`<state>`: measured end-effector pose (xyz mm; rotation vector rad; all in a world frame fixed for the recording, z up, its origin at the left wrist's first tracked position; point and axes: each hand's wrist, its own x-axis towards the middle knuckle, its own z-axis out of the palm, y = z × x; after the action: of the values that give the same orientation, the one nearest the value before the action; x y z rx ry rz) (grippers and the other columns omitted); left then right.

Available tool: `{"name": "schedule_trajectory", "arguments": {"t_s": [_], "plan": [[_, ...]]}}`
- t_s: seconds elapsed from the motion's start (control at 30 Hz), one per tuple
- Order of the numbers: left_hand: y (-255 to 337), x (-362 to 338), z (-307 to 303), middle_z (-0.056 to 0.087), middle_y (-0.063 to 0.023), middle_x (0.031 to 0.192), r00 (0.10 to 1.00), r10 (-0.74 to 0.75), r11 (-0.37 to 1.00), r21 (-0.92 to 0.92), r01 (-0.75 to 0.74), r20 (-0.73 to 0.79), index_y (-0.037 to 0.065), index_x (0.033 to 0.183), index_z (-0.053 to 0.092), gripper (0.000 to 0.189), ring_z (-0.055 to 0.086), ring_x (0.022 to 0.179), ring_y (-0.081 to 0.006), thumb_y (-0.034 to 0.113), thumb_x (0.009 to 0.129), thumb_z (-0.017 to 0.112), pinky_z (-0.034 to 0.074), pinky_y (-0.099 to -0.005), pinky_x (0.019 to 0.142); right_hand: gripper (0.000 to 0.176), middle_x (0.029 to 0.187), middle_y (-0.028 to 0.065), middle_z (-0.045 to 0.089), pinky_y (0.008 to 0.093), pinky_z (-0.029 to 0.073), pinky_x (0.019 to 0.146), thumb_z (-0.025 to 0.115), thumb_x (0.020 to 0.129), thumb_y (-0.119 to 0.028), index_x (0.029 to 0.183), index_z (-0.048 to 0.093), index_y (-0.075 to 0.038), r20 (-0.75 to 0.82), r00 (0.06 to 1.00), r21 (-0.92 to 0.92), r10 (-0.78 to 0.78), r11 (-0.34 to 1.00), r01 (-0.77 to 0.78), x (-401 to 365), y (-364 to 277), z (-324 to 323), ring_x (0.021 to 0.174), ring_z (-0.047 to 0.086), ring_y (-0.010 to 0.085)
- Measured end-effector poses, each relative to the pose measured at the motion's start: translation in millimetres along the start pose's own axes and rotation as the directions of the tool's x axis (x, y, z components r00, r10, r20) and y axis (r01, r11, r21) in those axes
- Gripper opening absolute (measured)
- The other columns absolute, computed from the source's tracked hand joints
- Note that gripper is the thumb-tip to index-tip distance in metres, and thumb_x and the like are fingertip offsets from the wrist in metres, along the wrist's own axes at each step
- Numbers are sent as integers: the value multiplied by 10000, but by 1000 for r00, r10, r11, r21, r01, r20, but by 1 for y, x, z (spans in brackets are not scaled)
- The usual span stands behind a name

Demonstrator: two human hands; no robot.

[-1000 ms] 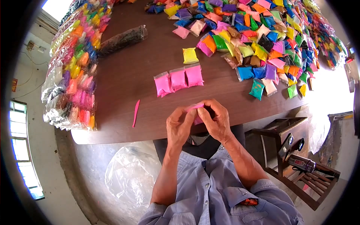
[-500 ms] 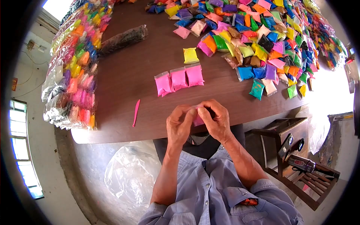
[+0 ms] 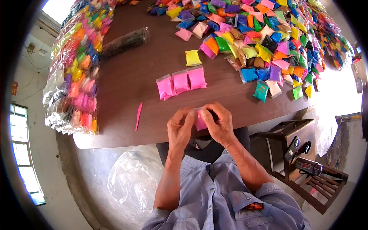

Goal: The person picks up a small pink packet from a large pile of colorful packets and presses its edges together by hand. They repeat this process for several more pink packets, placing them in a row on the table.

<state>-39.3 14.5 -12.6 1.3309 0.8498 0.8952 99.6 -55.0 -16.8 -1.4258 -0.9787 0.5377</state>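
Note:
Between my two hands, over the table's near edge, is a small pink packet [image 3: 200,122]. My left hand [image 3: 180,126] pinches its upper edge from the left, thumb and fingers closed. From the right, my right hand [image 3: 217,122] pinches the same edge, its thumb beside the other thumb. Fingers hide much of the packet's top. Just beyond my hands, three pink packets [image 3: 180,82] lie side by side in a row. A yellow packet [image 3: 193,58] rests behind them. To the left lies a slim pink plastic knife-like tool [image 3: 138,116].
A large heap of colourful packets [image 3: 264,42] covers the table's far right. Clear bags of packets [image 3: 78,73] line the left edge, near a dark rolled bundle [image 3: 125,43]. A wooden chair [image 3: 285,145] holding a flask [image 3: 308,165] stands right; a clear plastic bag [image 3: 134,180] lies on the floor.
Both hands stay at the packet's top edge with only slight finger shifts; a little more of the pink packet shows below the thumbs. The view has shifted slightly.

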Motion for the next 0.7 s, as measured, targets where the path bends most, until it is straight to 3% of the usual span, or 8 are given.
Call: {"name": "schedule_trajectory", "arguments": {"t_s": [0.07, 0.13, 0.27, 0.3, 0.47, 0.5, 0.6, 0.7], "plan": [[0, 0, 1, 650, 56, 873, 1000, 7, 999, 33, -7, 2, -19, 1037, 749, 130, 540, 805, -33, 90, 1022, 679, 438, -205, 713, 92, 891, 109, 691, 328, 517, 666, 698, 978, -100, 1006, 706, -13, -27, 1000, -12, -12, 1000, 11, 0, 1, 0, 755, 667, 207], [-3, 0, 3, 629, 66, 847, 999, -49, 998, -41, 49, 4, -10, 1060, 753, 135, 510, 759, -22, 102, 1000, 710, 410, -203, 662, 46, 821, 54, 641, 276, 467, 640, 679, 982, -35, 989, 693, 8, -65, 994, -29, -84, 996, 82, 1, 2, 1, 713, 575, 105], [10, -2, 7, 627, 64, 832, 995, -69, 990, 126, 59, 73, -4, 1173, 733, 226, 480, 711, -19, 109, 977, 727, 371, -207, 618, 25, 808, 51, 635, 280, 459, 630, 686, 969, -16, 980, 700, 2, -99, 988, -11, -118, 993, 118, 1, 5, 2, 706, 572, 111], [9, -1, 6, 627, 64, 832, 994, -67, 991, 122, 57, 81, -4, 1173, 733, 226, 480, 711, -19, 109, 977, 727, 371, -207, 618, 92, 933, 145, 711, 360, 541, 706, 687, 981, -85, 1031, 710, -11, -61, 997, -23, -38, 999, 37, -1, 3, -1, 805, 698, 290], [0, 2, 1, 672, 30, 953, 996, 21, 1000, 21, -23, 92, -8, 1215, 719, 230, 556, 838, -49, 102, 1015, 696, 454, -216, 723, 131, 922, 151, 709, 371, 542, 694, 658, 1009, -132, 1024, 707, -11, -42, 996, -30, -83, 996, 82, 3, -3, -1, 788, 694, 306], [2, 1, 0, 688, 13, 1026, 995, 0, 1000, 0, 0, 102, -14, 1220, 717, 229, 585, 919, -67, 97, 1021, 694, 481, -225, 799, 130, 912, 153, 706, 371, 541, 686, 660, 1007, -130, 1022, 705, -9, -35, 997, -40, -74, 997, 72, 4, -3, 0, 778, 690, 310], [2, 1, -1, 698, 5, 1050, 993, -47, 999, -4, 48, 106, -20, 1227, 715, 240, 594, 941, -75, 102, 1022, 693, 486, -234, 834, 117, 899, 160, 702, 372, 544, 683, 673, 994, -118, 1016, 705, -7, -34, 999, -48, -35, 998, 34, 4, -6, 2, 770, 691, 324], [3, -1, 1, 700, -4, 1061, 994, -58, 997, -39, 62, 93, -25, 1230, 719, 248, 596, 954, -83, 111, 1025, 691, 489, -243, 857, 105, 911, 160, 707, 375, 551, 699, 685, 982, -107, 1017, 707, -11, -101, 989, -44, -110, 993, 106, 3, 0, 3, 796, 699, 329]]}}
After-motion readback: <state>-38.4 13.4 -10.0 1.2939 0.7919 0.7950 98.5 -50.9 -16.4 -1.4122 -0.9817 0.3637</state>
